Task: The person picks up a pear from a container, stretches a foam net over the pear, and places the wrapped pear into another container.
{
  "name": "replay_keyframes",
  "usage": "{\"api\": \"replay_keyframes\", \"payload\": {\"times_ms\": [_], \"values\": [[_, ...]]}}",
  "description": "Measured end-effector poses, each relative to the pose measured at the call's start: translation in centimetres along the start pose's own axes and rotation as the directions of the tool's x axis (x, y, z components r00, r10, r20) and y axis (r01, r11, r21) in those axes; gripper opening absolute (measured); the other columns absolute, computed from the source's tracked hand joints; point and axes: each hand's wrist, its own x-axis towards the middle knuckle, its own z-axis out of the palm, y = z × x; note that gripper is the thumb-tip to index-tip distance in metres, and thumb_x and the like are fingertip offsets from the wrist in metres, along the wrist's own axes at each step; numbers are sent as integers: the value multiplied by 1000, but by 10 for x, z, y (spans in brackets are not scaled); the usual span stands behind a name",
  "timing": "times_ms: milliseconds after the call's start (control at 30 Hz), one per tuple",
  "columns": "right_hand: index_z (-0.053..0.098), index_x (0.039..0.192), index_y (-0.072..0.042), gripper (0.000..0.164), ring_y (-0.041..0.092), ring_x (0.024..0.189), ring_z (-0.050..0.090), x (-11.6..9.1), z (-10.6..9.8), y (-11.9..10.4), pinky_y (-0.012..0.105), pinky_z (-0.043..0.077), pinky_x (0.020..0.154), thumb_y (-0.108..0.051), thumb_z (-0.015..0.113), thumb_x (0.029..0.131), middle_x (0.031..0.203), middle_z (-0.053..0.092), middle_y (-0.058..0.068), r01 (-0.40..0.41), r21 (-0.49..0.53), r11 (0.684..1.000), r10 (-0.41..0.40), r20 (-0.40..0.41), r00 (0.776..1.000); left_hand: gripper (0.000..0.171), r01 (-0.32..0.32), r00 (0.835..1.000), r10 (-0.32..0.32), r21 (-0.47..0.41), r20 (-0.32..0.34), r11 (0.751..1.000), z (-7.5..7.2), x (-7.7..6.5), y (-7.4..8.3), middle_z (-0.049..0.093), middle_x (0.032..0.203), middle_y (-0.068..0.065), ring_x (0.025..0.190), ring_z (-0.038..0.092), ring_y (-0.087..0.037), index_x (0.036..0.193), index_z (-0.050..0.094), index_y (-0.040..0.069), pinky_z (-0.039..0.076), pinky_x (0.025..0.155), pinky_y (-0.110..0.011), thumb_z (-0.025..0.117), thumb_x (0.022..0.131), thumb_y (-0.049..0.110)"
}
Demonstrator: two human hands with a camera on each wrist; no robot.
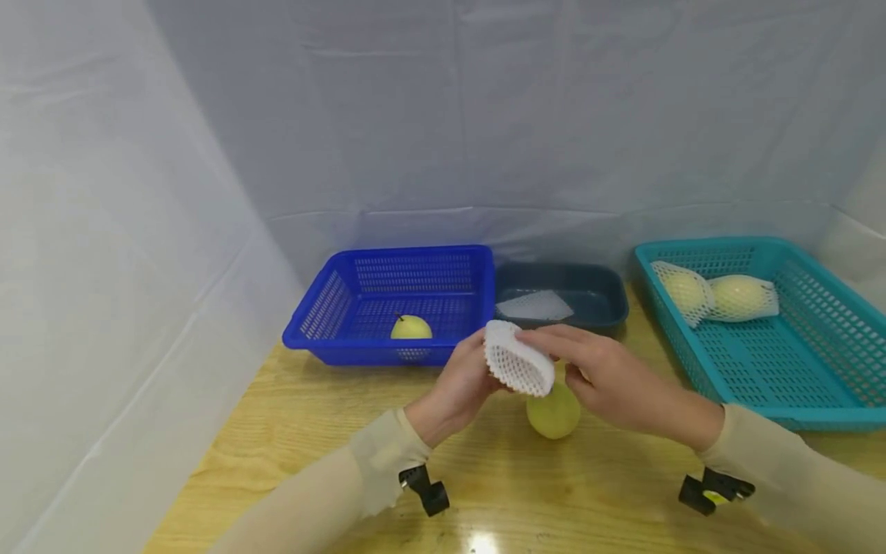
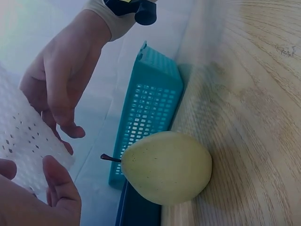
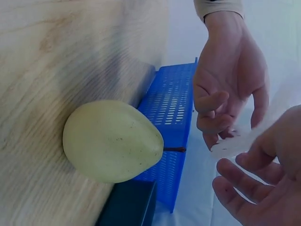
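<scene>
A white foam net sleeve (image 1: 519,360) is held up between both hands, its wide mouth facing me. My left hand (image 1: 462,378) grips it from the left side, some fingers hidden behind the mesh. From the right, my right hand (image 1: 609,373) pinches its edge, thumb and fingers at the foam (image 3: 235,147). Just below the sleeve a yellow-green pear (image 1: 554,413) stands on the wooden table, stem up. Both wrist views show the bare pear (image 2: 167,168) upright, apart from the hands.
A blue basket (image 1: 388,355) at back left holds one pear (image 1: 411,327). Beside it, a dark tray (image 1: 595,296) contains another foam net (image 1: 536,305). At right, a teal basket (image 1: 796,369) has two net-wrapped pears (image 1: 741,298). White sheeting (image 1: 443,115) hangs behind and at the sides.
</scene>
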Motion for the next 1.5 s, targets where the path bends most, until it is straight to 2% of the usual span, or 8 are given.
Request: {"api": "replay_keyframes", "payload": {"times_ms": [267, 367, 533, 633, 767, 933, 1200, 1500], "values": [[66, 132, -19, 35, 19, 118, 62, 0, 1, 2, 34, 57, 88, -5, 55, 102, 134, 63, 0, -70, 247, 966, 96, -94, 991, 7, -26, 999, 26, -21, -22, 999, 3, 0, -2, 61, 85, 1, 78, 57, -13, 95, 59, 13, 47, 61, -25, 54, 100, 15], [61, 133, -20, 29, 20, 123, 61, 1, -1, 0, 40, 56, 95, -16, 54, 105, 137, 60, 0, -168, 398, 902, 196, -30, 980, 6, -33, 999, 33, -14, 3, 999, 7, -1, -2, 61, 84, 0, 77, 57, -13, 95, 59, 13, 46, 56, -24, 54, 99, 13], [39, 149, -20, 46, 31, 131, 56, 1, -2, -3, 43, 53, 99, -22, 53, 106, 147, 51, 11, -302, 600, 741, 285, 127, 950, 8, -39, 998, 38, 28, 49, 999, 13, -1, -5, 58, 82, 3, 70, 54, -9, 94, 57, 13, 45, 58, -24, 53, 101, 14], [36, 152, -15, 52, 30, 121, 61, 1, -2, -4, 36, 55, 94, -18, 56, 104, 136, 58, 16, -313, 635, 706, 296, 137, 945, 8, -59, 997, 55, 66, 57, 996, 12, -1, -9, 60, 88, 4, 78, 57, -7, 96, 59, 12, 49, 67, -23, 53, 101, 11], [45, 146, -10, 50, 20, 97, 65, 0, -2, -2, 29, 56, 82, -13, 63, 100, 113, 62, 15, -321, 641, 697, 351, 86, 933, 10, -98, 993, 91, 99, 69, 990, 10, -1, -14, 64, 97, 6, 91, 59, -6, 102, 63, 9, 52, 77, -22, 56, 98, 4], [50, 141, -9, 46, 16, 85, 61, -3, -4, 1, 28, 57, 72, -10, 65, 97, 106, 54, 15, -352, 719, 599, 439, 73, 895, 27, -64, 993, 56, 71, 105, 995, 10, -4, -14, 67, 99, 9, 82, 60, -6, 124, 63, 5, 52, 71, -23, 52, 102, 15], [48, 141, -11, 42, 13, 83, 59, -8, -3, 5, 25, 56, 66, -5, 57, 100, 108, 49, 15, -382, 819, 429, 486, 147, 862, 20, 21, 996, -27, 73, 82, 997, 10, -1, -17, 59, 74, 3, 58, 51, -10, 107, 62, 11, 45, 55, -25, 45, 104, 22], [42, 143, -3, 44, 11, 77, 57, -17, 10, 11, 25, 53, 62, -8, 54, 101, 102, 53, 7, -480, 796, 370, 612, 180, 770, 8, 114, 993, -117, 95, 26, 989, 10, -1, -26, 57, 70, -2, 57, 52, -9, 97, 51, 9, 46, 54, -21, 44, 101, 12]]}}
